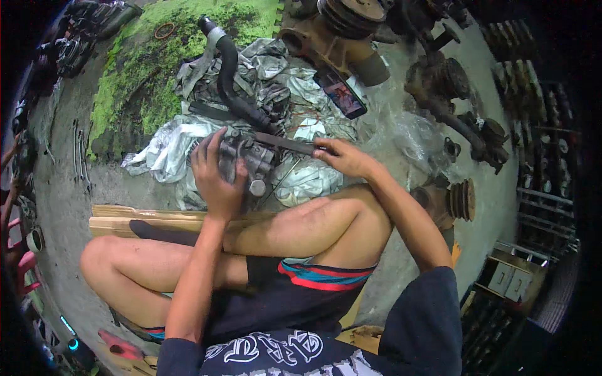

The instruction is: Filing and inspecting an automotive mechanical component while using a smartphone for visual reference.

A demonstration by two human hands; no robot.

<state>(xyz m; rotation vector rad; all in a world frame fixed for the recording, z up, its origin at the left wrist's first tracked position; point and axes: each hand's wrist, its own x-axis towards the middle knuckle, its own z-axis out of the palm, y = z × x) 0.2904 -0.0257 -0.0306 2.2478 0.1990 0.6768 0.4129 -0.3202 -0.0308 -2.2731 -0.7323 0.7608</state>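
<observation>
My left hand (216, 175) grips a grey cast-metal engine part (249, 158) with its fingers spread over the top and left side and its thumb at the right. The part rests on crumpled rags in front of my crossed legs. In my right hand (343, 156) is one end of a flat, dark bar (285, 144), which may be a file. Its far end reaches the upper side of the engine part; whether they touch I cannot tell. A thin metal rod (287, 177) lies just right of the part. Beyond it, a black bent hose (229, 75) lies on the rags.
Grey and white rags (164, 150) spread over a worn green mat (125, 94). A phone (340, 94) with a lit screen lies to the right. Rusty pulley housings (342, 47) and clear plastic (407, 141) stand beyond. Wrenches (80, 156) lie left; wooden boards (113, 220) lie by my foot.
</observation>
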